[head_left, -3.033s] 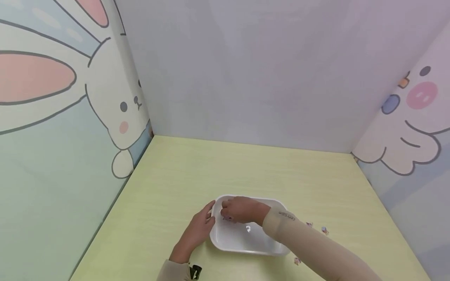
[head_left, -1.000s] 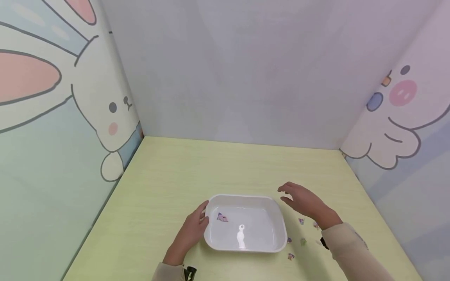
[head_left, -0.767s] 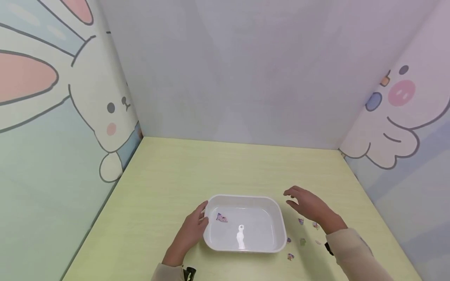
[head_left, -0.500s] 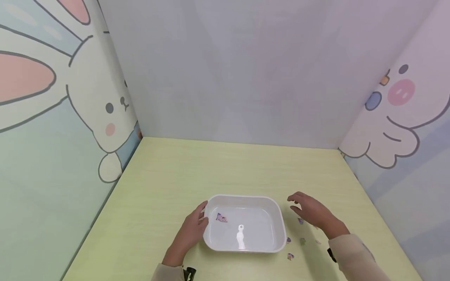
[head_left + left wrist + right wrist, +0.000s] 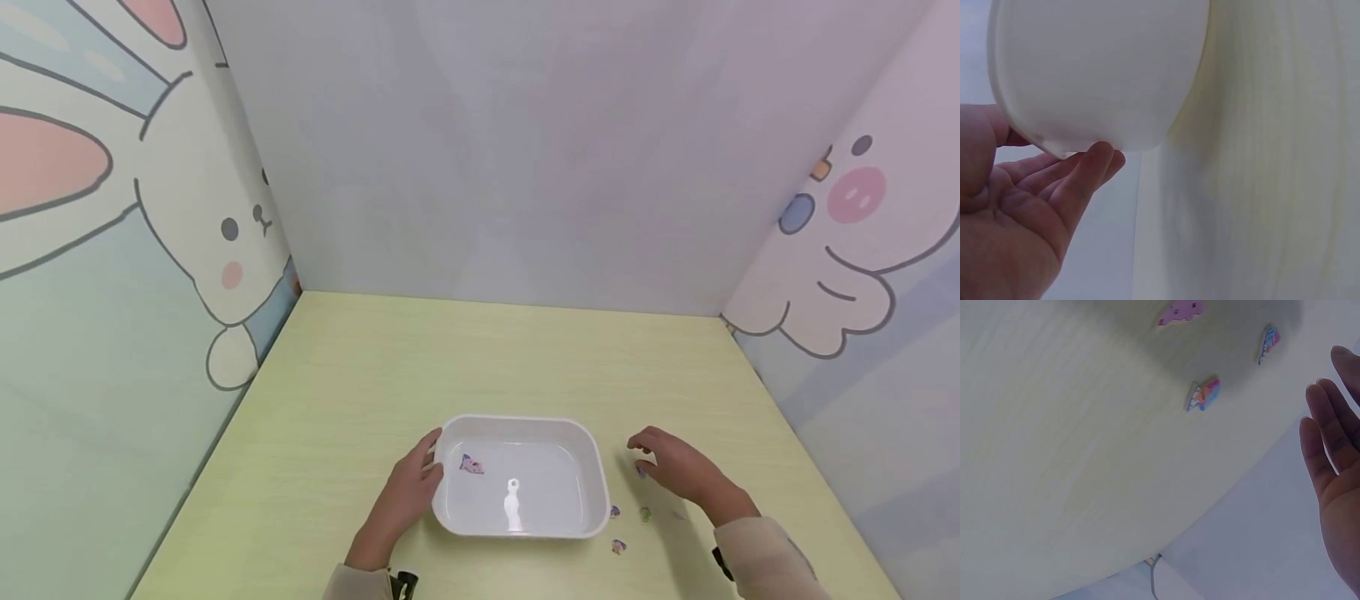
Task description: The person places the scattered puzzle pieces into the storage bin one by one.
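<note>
Hovering above the table (image 5: 450,358), just past the right end of the white tray (image 5: 555,500), the right hand (image 5: 684,470) is held with its grip spread, thumb and fingers parted. The tray's left end is touched by the left hand (image 5: 405,497), whose grip is spread too, its relaxed fingers set against the rim and outer wall. A pink piece (image 5: 471,465) is contained in the tray, toward its left end. On the table, a purplish piece (image 5: 614,512) is seen just beside the tray, a green piece (image 5: 646,515) farther right, and a third piece (image 5: 641,472) partly hidden by the right thumb.
</note>
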Tool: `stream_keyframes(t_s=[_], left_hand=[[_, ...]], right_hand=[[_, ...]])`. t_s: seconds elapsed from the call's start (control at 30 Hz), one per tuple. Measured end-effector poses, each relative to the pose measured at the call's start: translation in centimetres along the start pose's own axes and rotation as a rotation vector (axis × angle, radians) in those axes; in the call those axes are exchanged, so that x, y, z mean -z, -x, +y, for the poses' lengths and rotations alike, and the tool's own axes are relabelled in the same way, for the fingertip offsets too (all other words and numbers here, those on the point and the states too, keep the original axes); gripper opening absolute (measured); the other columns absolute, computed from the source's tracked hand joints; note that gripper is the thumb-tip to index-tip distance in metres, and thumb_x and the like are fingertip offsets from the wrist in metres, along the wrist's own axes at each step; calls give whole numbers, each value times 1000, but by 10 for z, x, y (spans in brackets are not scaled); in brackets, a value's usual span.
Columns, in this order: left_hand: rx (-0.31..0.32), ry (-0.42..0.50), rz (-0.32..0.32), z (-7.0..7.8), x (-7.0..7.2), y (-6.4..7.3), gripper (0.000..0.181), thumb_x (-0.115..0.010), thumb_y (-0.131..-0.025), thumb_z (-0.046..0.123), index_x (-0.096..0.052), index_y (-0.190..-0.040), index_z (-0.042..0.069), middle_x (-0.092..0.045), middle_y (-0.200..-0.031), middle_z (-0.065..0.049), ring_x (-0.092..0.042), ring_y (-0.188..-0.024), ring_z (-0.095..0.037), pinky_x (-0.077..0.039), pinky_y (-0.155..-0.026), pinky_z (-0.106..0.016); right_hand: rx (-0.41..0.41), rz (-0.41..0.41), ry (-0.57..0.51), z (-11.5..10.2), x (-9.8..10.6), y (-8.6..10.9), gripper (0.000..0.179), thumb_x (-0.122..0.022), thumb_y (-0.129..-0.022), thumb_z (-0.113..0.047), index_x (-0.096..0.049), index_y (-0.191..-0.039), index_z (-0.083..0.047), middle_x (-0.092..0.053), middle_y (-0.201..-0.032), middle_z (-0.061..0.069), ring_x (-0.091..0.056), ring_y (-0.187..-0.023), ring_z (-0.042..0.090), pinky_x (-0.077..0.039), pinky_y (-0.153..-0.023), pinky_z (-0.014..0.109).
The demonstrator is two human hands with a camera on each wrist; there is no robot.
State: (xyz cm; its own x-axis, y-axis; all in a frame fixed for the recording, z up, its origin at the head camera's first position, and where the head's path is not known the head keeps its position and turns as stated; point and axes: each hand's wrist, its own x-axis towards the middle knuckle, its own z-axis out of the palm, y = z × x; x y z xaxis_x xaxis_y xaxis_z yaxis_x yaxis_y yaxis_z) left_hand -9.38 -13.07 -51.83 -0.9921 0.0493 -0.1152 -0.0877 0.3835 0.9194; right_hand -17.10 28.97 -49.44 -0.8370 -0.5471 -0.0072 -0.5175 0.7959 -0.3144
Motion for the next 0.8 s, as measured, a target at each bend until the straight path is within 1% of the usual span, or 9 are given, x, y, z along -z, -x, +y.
stream_keyframes(t_s=[0.07,0.27,0.6,0.8], left_hand=[[0,1,0,0,0,0,53,-47,-99,10,-34,-150,3,-43,-141,-31,-52,-120,-43,-49,-93,-51],[-17,5,1,-1,1,1,52,-47,-99,8,-34,-149,2,-43,-140,-32,-52,-120,-44,-50,-92,-50],[-20,5,-5,-1,2,0,52,-47,-99,8,-34,-149,2,-43,-140,-32,-52,-120,-44,-50,-91,-50],[-18,12,-9,0,2,0,52,-47,-100,8,-34,-150,2,-43,-140,-32,-52,-120,-44,-50,-92,-50]], right_hand=[[5,-11,0,2,-2,2,23,-75,-82,-2,-66,-103,-4,-60,-99,2,-61,-88,23,-54,-74,40],[-22,-40,-7,8,-8,6,21,-74,-84,-7,-67,-104,-5,-59,-99,0,-61,-88,22,-54,-74,41],[-47,-65,-15,13,-14,8,21,-74,-84,-6,-67,-104,-6,-58,-98,-2,-61,-90,21,-54,-77,41],[-24,-68,-28,15,-15,9,20,-75,-84,-7,-67,-103,-6,-57,-96,-3,-60,-88,18,-53,-77,40]])
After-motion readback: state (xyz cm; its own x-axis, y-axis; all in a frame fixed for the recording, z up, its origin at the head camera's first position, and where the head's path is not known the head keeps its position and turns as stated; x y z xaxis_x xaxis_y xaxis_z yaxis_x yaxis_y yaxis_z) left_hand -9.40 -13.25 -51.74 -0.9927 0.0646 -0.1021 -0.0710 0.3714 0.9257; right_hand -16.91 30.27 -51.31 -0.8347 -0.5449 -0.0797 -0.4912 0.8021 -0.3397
